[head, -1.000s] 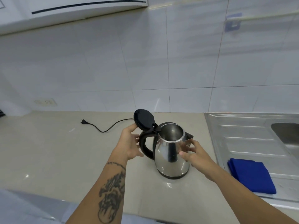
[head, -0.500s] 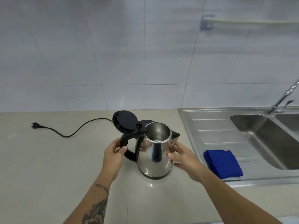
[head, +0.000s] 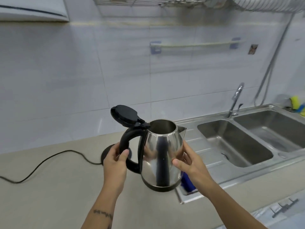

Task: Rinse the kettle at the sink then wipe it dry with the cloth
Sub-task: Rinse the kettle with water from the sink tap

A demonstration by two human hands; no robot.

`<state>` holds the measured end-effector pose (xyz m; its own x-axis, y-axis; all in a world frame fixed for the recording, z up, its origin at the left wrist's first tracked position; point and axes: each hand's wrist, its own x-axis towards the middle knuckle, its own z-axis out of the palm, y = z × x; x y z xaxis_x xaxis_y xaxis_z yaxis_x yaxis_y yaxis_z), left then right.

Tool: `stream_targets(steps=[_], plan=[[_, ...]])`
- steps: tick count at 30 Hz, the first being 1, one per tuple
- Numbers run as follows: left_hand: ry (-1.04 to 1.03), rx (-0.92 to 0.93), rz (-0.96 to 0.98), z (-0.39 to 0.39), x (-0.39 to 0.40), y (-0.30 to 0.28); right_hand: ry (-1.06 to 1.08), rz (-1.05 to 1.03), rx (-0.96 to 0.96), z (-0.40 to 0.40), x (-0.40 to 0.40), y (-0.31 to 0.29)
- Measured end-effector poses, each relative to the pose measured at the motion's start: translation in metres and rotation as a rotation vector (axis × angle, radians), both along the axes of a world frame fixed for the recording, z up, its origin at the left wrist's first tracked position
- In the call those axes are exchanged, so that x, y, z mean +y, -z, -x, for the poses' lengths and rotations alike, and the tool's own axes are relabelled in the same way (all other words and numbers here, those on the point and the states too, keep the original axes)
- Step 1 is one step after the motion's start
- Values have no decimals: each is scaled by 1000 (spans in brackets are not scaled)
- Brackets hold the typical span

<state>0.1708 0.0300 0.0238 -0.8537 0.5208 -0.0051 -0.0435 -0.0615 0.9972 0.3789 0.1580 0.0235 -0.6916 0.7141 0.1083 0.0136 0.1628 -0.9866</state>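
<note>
The steel kettle (head: 160, 156) is lifted off the counter, its black lid (head: 125, 115) flipped up and open. My left hand (head: 115, 160) grips the black handle. My right hand (head: 189, 164) presses against the kettle's right side. The round black base (head: 107, 153) sits on the counter behind my left hand. A blue cloth (head: 187, 183) lies on the sink's drainboard, mostly hidden by the kettle and my right hand. The double sink (head: 234, 142) with its tap (head: 236, 96) is to the right.
A black power cord (head: 49, 160) trails left from the base across the beige counter (head: 49, 195). Sponges (head: 297, 104) sit at the sink's far right corner. A towel rail (head: 194, 45) is on the tiled wall, and a dish rack (head: 181, 2) hangs overhead.
The kettle has come up off its base and moved right toward the sink. Both hands stay on it. The view has swung right and up, and the cloth is now hidden behind the kettle.
</note>
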Motion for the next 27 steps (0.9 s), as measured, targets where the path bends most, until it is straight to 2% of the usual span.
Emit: stream_targets(steps=[4, 9, 16, 21, 27], plan=[[88, 32, 73, -60, 52, -8, 52, -46, 25, -65, 43, -9], [152, 100, 137, -137, 113, -17, 98, -48, -37, -145, 101, -22], [118, 63, 129, -234, 190, -18, 111, -85, -126, -229, 185, -28], [109, 52, 187, -263, 239, -20, 148, -106, -164, -261, 233, -25], [128, 38, 215, -265, 296, -5, 8, -4, -146, -275, 279, -8]])
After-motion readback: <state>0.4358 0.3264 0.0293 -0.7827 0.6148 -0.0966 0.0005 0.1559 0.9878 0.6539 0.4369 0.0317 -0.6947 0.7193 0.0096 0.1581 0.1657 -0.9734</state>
